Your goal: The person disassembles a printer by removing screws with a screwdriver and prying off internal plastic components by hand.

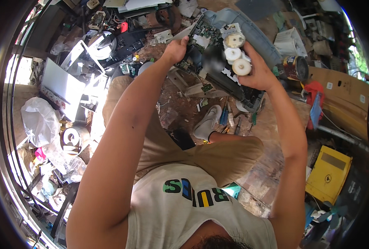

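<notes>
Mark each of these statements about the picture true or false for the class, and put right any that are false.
1. The left hand grips the edge of an opened device. True.
2. The right hand hangs away from the device, holding nothing. False: it holds the part with the white gears.
3. A yellow box stands on the right side of the picture, below the cardboard box. True.
4. The clear plastic bag is at the far right. False: it is on the left side.
5. The exposed circuit board is red. False: it is green.
6. A light-coloured shoe shows below the device. True.
</notes>
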Tool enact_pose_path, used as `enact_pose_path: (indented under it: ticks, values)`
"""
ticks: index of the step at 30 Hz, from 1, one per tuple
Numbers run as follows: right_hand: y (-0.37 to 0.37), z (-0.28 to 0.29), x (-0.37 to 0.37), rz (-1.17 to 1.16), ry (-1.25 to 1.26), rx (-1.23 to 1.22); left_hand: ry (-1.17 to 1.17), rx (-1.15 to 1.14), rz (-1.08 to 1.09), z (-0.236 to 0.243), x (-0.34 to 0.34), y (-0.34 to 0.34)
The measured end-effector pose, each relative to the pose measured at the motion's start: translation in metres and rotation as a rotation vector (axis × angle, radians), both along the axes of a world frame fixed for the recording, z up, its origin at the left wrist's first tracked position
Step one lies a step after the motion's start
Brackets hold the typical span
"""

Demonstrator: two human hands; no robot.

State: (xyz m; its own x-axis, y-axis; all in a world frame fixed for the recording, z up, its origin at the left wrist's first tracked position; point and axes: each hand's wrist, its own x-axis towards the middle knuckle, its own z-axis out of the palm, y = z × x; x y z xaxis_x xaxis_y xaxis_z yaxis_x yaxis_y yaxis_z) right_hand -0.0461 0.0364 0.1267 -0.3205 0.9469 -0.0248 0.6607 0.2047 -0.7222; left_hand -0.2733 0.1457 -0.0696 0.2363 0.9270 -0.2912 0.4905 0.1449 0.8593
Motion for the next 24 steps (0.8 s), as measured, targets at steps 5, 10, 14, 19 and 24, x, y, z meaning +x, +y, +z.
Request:
enact_pose_path:
  ticks: [5,10,14,19,24]
  values:
    - [-0.011,0.009,0.017,0.039,-0.020,0.021,0.041,-0.022,-0.008,-0.018,0.003,0.005]
    - [-0.032,0.034,0.075,-0.002,-0.043,0.082,0.062,-0.007,-0.020,-0.025,-0.002,0.012]
    - [-0.065,0.070,0.118,-0.147,0.203,0.077,0.090,0.018,-0.015,-0.017,-0.002,0.015]
    - [-0.090,0.059,0.140,-0.168,0.462,0.176,0.078,0.053,-0.022,-0.032,0.010,0.013]
    - [-0.124,0.040,0.182,-0.205,0.768,0.318,0.125,0.058,0.003,-0.012,0.009,0.002]
